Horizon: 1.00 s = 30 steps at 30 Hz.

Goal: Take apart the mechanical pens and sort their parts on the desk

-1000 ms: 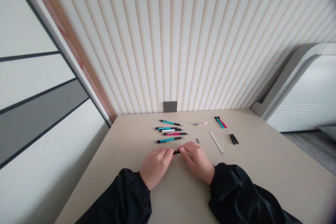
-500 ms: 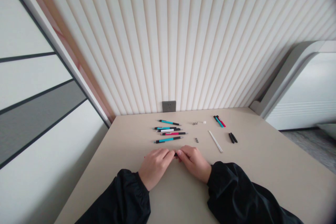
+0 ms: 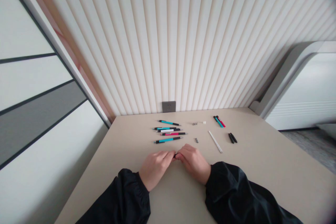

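Pinching from both sides, we have a small, slim black piece (image 3: pixel 175 155) trapped at the fingertips, just above the beige, smooth-topped table (image 3: pixel 262 168), roughly midway between its left and right edges. Our left hand (image 3: pixel 155 168) is closed on one end, our right hand (image 3: pixel 194 163) on the other, and only a dark sliver shows between them. Our fingers cover most of it, so what it joins, if anything, we can't fairly say.

Now, technique! We'd judge it best to let the left fingers act as the anchor, firm but not crushing, while the right thumb and finger do the fine work. Both ends want to lie on one straight line; a tilt could make so small a piece bind or slip. Wrists low, close over the table, and any drop is a short one.

Just beyond our knuckles, towards the back edge, lies a group of five slender turquoise, white and red pens with black ends (image 3: pixel 168 140), a small grey metallic piece (image 3: pixel 196 140) off their tips. Over towards the right edge we have thin white rods (image 3: pixel 215 141) and a pair of short black tubes (image 3: pixel 232 138), with short turquoise and red barrels (image 3: pixel 219 121) nearer the back right corner. Any lettering? None that we can read; the pens are too small in view for a brand.
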Each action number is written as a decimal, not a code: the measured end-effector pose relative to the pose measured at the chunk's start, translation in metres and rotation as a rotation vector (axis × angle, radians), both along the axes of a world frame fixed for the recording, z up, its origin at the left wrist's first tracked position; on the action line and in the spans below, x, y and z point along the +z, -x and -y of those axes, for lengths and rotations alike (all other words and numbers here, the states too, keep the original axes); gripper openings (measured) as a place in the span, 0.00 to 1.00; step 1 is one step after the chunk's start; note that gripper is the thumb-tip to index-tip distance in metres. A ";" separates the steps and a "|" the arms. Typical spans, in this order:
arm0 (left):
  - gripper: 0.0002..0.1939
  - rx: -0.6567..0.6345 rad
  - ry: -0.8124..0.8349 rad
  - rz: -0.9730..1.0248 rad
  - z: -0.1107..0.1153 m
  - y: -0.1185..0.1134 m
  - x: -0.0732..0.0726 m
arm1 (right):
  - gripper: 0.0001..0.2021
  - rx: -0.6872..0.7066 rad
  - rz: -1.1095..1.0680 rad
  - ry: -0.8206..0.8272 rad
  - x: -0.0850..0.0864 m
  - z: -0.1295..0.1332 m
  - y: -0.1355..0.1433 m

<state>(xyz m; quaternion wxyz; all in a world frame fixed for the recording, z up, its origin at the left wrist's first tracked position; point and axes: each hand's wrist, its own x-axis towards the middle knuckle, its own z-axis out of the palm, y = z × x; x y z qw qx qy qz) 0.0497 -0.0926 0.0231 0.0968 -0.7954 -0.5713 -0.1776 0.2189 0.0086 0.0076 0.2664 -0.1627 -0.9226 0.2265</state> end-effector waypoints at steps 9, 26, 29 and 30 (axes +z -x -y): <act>0.08 0.063 -0.059 0.091 -0.002 0.000 0.001 | 0.15 -0.063 -0.050 -0.086 0.002 0.001 0.002; 0.14 -0.033 -0.120 -0.023 -0.001 -0.009 -0.002 | 0.21 -0.072 0.050 -0.013 0.010 -0.001 -0.009; 0.13 -0.025 -0.060 0.094 -0.010 -0.021 -0.006 | 0.19 -0.082 0.064 -0.204 0.014 -0.007 -0.023; 0.12 -0.017 -0.039 0.145 -0.014 -0.026 -0.006 | 0.19 -0.073 0.067 -0.255 0.016 -0.010 -0.029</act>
